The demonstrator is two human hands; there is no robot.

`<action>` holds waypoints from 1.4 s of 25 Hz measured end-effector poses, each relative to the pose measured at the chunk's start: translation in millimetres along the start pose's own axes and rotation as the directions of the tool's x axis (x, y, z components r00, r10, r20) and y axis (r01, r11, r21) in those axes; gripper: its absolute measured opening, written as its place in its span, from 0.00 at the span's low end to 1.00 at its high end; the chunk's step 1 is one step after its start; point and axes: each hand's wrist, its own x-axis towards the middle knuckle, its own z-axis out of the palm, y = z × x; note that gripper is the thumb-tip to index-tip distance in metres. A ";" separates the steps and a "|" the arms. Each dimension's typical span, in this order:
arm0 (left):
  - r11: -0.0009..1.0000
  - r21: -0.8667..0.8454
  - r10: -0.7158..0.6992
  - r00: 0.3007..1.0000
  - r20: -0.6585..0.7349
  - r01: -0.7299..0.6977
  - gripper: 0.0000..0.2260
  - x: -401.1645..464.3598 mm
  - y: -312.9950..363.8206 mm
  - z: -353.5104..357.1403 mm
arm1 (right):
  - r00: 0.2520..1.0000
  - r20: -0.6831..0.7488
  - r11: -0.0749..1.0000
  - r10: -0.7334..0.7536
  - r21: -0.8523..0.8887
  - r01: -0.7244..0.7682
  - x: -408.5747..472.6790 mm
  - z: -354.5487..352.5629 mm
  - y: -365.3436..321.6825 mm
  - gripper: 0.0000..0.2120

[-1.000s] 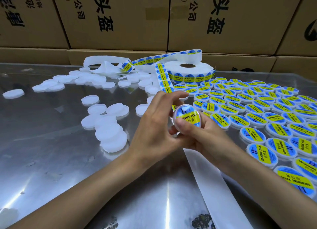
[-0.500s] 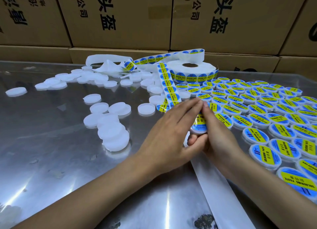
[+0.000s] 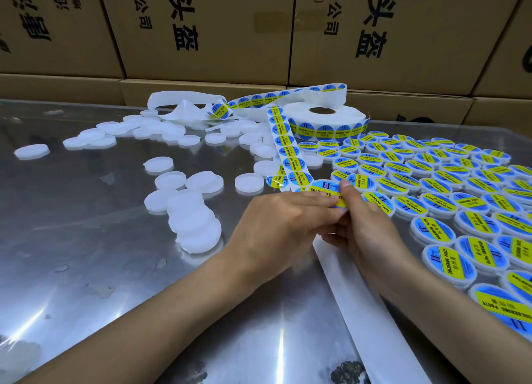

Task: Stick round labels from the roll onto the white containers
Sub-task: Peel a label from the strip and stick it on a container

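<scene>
Left hand (image 3: 276, 225): fingers stretched forward and lying nearly flat, tips at the near edge of a label (image 3: 326, 192); whether they pinch it cannot be told.
Right hand (image 3: 365, 225): thumb up and pressed on the same label's right end, other fingers curled beneath; it pinches the label together with the strip under it.
Label: blue and yellow, round, lying between the two hands at their fingertips, where the strip (image 3: 289, 156) ends.
Strip: runs from the hands away toward the roll (image 3: 325, 121), which lies flat beyond them, its loose turn arching over to the left.
Backing (image 3: 371, 306): bare white tape, passing from under the hands back along the right forearm to the near edge of view.
Blank tubs (image 3: 193, 219): white, a stacked clump just left of the left hand; more scattered farther left and beyond, near crumpled backing.
Done tubs (image 3: 431, 231): labelled, packed in rows right of the right hand, nearest ones just beside its knuckles, reaching the right edge of view.
Bench (image 3: 86, 268): shiny metal; a wide bare stretch left of and under the left forearm, a narrow one between the forearms.
Boxes (image 3: 201, 32): cardboard, walling the bench's far edge beyond the roll.
</scene>
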 end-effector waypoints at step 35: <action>0.800 0.195 -0.599 0.776 0.199 0.568 0.11 -8.9 -60.4 15.3 | 0.926 0.093 0.537 -0.366 -0.792 0.292 20.0 -35.0 5.1 0.09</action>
